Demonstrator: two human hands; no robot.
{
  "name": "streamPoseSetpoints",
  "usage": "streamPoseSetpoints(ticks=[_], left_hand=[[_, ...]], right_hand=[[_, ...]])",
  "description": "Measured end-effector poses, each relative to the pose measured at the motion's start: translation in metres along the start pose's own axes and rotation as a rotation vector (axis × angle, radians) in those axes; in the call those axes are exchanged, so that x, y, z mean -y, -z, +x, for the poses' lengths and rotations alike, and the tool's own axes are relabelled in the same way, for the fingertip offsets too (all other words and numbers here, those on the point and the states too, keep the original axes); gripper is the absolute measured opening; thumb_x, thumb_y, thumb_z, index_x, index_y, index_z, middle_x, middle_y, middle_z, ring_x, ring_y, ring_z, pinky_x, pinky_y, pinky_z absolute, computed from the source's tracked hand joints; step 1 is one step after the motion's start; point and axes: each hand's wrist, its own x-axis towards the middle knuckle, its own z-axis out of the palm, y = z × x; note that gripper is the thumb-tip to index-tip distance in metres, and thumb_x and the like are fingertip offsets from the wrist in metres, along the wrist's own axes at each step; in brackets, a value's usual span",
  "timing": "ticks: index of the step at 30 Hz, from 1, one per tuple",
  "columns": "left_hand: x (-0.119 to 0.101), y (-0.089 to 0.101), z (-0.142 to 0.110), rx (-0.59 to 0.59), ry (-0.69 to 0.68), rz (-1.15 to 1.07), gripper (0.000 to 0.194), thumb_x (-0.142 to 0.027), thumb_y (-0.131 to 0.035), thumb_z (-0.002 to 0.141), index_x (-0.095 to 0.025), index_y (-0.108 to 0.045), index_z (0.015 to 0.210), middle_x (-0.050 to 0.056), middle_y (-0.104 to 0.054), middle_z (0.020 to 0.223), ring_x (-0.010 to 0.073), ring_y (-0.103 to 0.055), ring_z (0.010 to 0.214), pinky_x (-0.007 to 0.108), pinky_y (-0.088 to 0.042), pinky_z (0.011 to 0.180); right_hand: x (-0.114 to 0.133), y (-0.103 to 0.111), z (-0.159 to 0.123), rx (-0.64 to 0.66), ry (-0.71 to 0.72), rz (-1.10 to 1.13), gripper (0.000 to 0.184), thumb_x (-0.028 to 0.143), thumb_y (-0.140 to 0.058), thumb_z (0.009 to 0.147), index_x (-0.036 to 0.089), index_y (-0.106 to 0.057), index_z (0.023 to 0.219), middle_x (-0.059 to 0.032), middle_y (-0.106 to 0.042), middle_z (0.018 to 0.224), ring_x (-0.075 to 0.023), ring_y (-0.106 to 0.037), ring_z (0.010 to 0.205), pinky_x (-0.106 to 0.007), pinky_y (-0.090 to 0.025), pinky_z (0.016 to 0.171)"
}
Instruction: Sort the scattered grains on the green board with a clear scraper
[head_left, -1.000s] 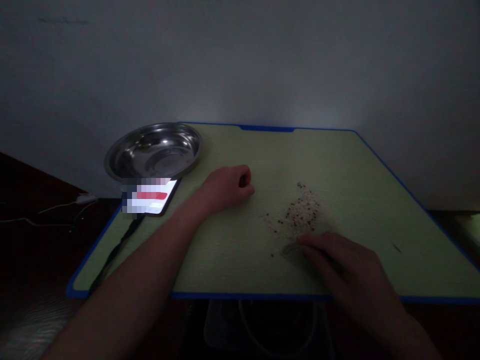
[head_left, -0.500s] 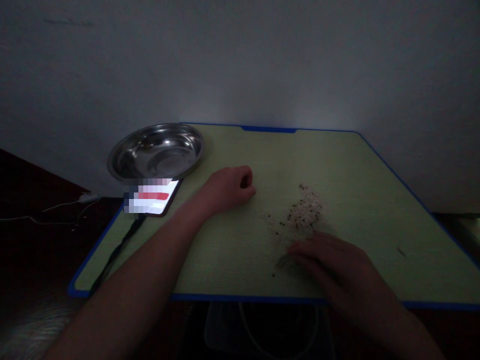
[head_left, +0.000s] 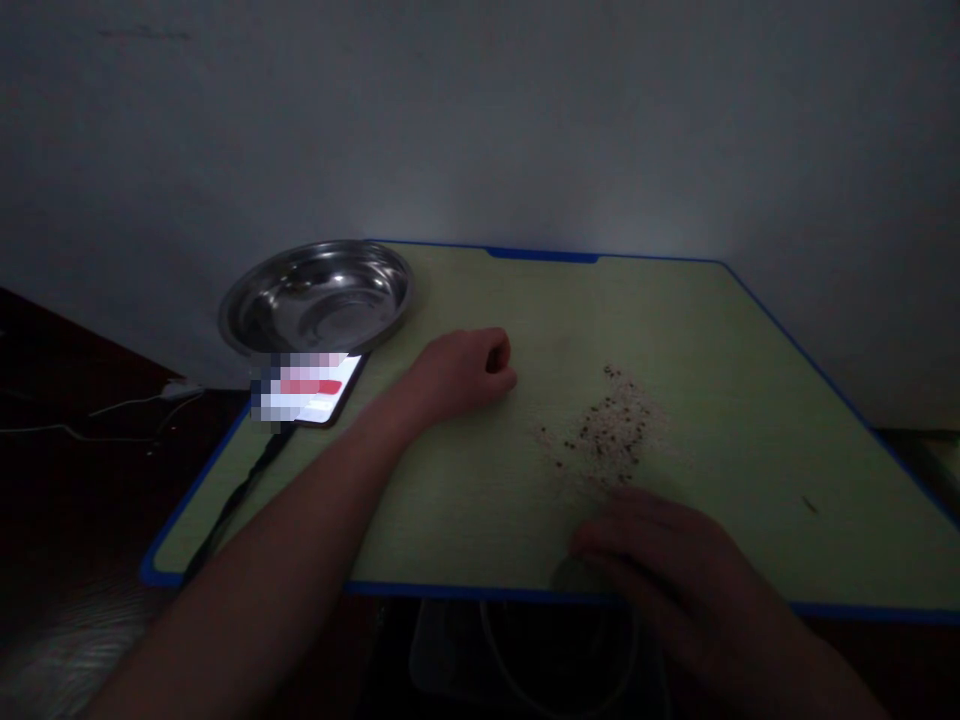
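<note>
My left hand (head_left: pixel 463 372) rests on the pale green table (head_left: pixel 712 340) as a loose fist, with nothing showing in it. A patch of pale and dark grains (head_left: pixel 611 430) lies to its right. Near the table's front edge my right hand (head_left: pixel 660 560) lies palm down with the fingers together. Its fingertips touch a small dim heap (head_left: pixel 571 574) right at the blue rim; I cannot make out what the heap is.
A steel bowl (head_left: pixel 318 295) stands at the table's back left corner. A lit phone (head_left: pixel 311 388) lies in front of it, with a dark cable (head_left: pixel 238 500) running off the left edge. A wall rises behind; a pale container (head_left: pixel 517 660) sits under the table.
My right hand has slid toward me, from just below the grains to the table's front edge, dragging a small heap along. The left fist has stayed put.
</note>
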Motion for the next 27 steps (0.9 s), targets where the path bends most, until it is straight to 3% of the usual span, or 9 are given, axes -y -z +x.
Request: streamPoseSetpoints(ticks=[9,19,22,27], left_hand=[[-0.001,0.002,0.001,0.017,0.014,0.013,0.006,-0.025,-0.053,0.073,-0.02,-0.051,0.071,-0.001,-0.057,0.065,0.0133,-0.047,0.059,0.028,-0.029,0.055],[0.0,0.003,0.002,0.038,0.04,0.022,0.006,-0.027,-0.053,0.074,-0.021,-0.052,0.071,0.0,-0.058,0.066,0.0149,-0.049,0.059,0.029,-0.03,0.056],[0.0,0.003,0.002,0.043,0.046,0.016,0.008,-0.028,-0.052,0.074,-0.021,-0.052,0.072,0.0,-0.058,0.067,0.0152,-0.05,0.059,0.029,-0.03,0.057],[0.0,0.003,0.003,0.048,0.06,0.0,0.008,-0.028,-0.052,0.074,-0.02,-0.052,0.072,0.0,-0.058,0.067,0.0148,-0.05,0.059,0.029,-0.031,0.057]], right_hand=[[-0.003,-0.027,0.005,-0.23,-0.029,-0.164,0.027,0.019,-0.044,0.095,0.019,-0.071,0.096,-0.0054,-0.074,0.082,-0.0177,-0.069,0.072,-0.031,-0.056,0.065],[-0.031,0.023,-0.016,-0.414,-0.153,-0.321,0.015,0.021,-0.054,0.092,0.02,-0.069,0.094,-0.0045,-0.077,0.085,-0.0173,-0.073,0.073,-0.028,-0.059,0.064],[-0.038,0.026,-0.017,-0.455,-0.2,-0.376,0.015,0.023,-0.055,0.092,0.019,-0.069,0.093,-0.0058,-0.077,0.085,-0.019,-0.073,0.073,-0.03,-0.06,0.064],[-0.034,0.021,-0.012,-0.364,-0.149,-0.303,0.017,0.018,-0.051,0.093,0.02,-0.068,0.095,-0.0041,-0.076,0.085,-0.016,-0.072,0.072,-0.028,-0.058,0.065]])
